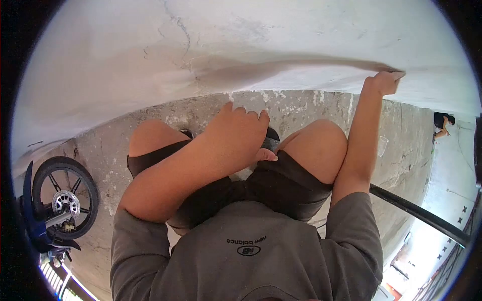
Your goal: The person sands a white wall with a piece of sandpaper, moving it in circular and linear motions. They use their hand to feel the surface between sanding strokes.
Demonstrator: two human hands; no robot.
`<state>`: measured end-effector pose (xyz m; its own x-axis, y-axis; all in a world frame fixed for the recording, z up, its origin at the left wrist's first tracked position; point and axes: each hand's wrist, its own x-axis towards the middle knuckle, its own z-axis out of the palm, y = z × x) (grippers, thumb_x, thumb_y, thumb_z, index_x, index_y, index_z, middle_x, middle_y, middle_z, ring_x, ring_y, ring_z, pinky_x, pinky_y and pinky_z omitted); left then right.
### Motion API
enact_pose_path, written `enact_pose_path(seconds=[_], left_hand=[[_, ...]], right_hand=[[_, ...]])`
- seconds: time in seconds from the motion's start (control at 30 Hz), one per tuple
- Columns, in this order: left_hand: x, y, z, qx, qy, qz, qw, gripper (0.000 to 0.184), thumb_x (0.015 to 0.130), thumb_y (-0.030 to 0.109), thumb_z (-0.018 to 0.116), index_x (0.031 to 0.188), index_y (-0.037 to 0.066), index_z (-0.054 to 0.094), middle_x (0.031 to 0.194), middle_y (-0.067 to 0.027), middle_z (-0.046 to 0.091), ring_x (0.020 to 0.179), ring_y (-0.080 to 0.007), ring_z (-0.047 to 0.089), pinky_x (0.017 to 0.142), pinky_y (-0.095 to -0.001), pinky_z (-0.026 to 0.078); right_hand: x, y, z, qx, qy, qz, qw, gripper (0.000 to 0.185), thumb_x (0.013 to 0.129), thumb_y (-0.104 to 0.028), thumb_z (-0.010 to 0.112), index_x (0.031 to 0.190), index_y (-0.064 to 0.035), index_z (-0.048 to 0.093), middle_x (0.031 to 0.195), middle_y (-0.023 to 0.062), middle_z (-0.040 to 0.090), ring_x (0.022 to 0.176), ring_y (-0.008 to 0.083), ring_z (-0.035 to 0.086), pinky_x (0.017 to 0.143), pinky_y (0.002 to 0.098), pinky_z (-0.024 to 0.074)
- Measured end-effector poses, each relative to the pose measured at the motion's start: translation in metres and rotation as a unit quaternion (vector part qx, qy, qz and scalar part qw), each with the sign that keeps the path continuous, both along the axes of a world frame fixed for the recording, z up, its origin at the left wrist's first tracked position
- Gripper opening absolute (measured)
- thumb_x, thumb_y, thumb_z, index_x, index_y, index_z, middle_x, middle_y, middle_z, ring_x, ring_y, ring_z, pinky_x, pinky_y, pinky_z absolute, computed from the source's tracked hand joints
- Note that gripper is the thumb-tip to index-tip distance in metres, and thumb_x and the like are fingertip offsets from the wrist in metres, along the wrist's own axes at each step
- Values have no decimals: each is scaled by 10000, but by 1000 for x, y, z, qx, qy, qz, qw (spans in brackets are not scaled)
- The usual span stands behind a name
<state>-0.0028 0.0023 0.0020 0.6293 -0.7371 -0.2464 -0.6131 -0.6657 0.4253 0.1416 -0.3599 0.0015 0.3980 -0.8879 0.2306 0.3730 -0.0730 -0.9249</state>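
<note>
My right hand [385,83] reaches out to the right against the white wall [281,45]. Its fingers are closed and pressed to the surface; whatever they hold, if anything, is hidden. A dark shadow runs along the wall to the left of it. Above my knees is my left hand [243,129], with the thumb stretched away from the other fingers and nothing visible in it. The wall's lower edge and flaked white specks on the concrete floor [196,113] lie just beyond its fingertips.
At the left stands a motorbike with its black wheel [65,198]. A clear plastic cup [382,146] is on the floor near my right forearm. A black bar [419,214] slants at the right. Another person [442,124] crouches at the far right.
</note>
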Motion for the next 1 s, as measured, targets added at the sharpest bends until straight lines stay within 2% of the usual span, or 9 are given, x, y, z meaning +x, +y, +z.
enact_pose_path(seconds=[0.1, 0.2, 0.33, 0.43, 0.6, 0.73, 0.83, 0.93, 1.0], left_hand=[[0, -1, 6, 26, -6, -2, 1000, 856, 904, 608, 628, 1412, -67, 489, 1136, -226, 688, 1119, -398, 652, 1117, -589, 376], [3, -1, 6, 39, -10, 0, 999, 856, 908, 609, 625, 1424, -60, 486, 1149, -214, 688, 1125, -399, 650, 1130, -615, 351], [3, -1, 7, 31, -12, 3, 999, 861, 916, 610, 614, 1436, -62, 476, 1164, -219, 679, 1142, -395, 641, 1141, -615, 342], [3, -2, 8, 41, -4, -1, 999, 864, 920, 612, 607, 1442, -63, 471, 1170, -222, 676, 1150, -394, 637, 1142, -616, 341], [4, -2, 7, 38, 10, -1, 999, 864, 926, 610, 599, 1449, -64, 466, 1180, -225, 671, 1151, -395, 635, 1144, -618, 340], [3, -2, 5, 35, -5, -2, 999, 863, 929, 610, 594, 1449, -66, 465, 1168, -225, 674, 1144, -397, 639, 1139, -615, 345], [2, -2, 7, 36, -3, 2, 999, 863, 930, 608, 595, 1449, -68, 464, 1162, -226, 676, 1141, -399, 641, 1136, -615, 348], [3, -3, 6, 39, 0, -1, 999, 857, 930, 603, 600, 1444, -69, 467, 1163, -225, 676, 1140, -401, 641, 1135, -616, 348], [2, -3, 5, 37, 2, -4, 999, 853, 930, 600, 603, 1441, -69, 470, 1165, -225, 676, 1140, -401, 641, 1135, -616, 348]], right_hand=[[-6, 30, 37, -142, -77, 4, 987, 636, 1073, -400, 488, 1524, 42, 411, 1542, 177, 470, 1352, 294, 498, 1135, 377, 410], [-9, 39, 46, -141, -78, 20, 987, 636, 1073, -409, 480, 1530, 27, 411, 1552, 171, 461, 1365, 289, 485, 1144, 379, 395], [7, -13, -1, -77, -52, -8, 996, 625, 1073, -417, 471, 1522, 16, 428, 1545, 160, 472, 1350, 294, 497, 1138, 382, 402], [2, -9, 4, -2, 89, -38, 995, 621, 1070, -423, 472, 1511, 13, 442, 1541, 149, 480, 1336, 306, 505, 1138, 380, 399], [-10, 20, 45, -131, -73, 41, 988, 609, 1063, -424, 482, 1508, -8, 458, 1483, 132, 530, 1282, 309, 539, 1081, 393, 425], [10, -33, 2, -97, -56, -3, 994, 603, 1061, -425, 487, 1511, -24, 462, 1487, 132, 524, 1284, 298, 533, 1080, 395, 425], [22, -80, -34, -42, 60, -19, 997, 589, 1049, -452, 518, 1422, 4, 534, 1384, 112, 603, 1170, 205, 591, 1000, 348, 478], [-3, 15, 31, -2, -39, -16, 999, 587, 1050, -462, 518, 1354, 37, 574, 1389, 154, 604, 1172, 207, 597, 1019, 333, 472], [-6, 28, 46, -149, -77, -6, 986, 628, 1058, -481, 505, 1351, 70, 574, 1377, 182, 606, 1160, 220, 606, 1034, 321, 462]])
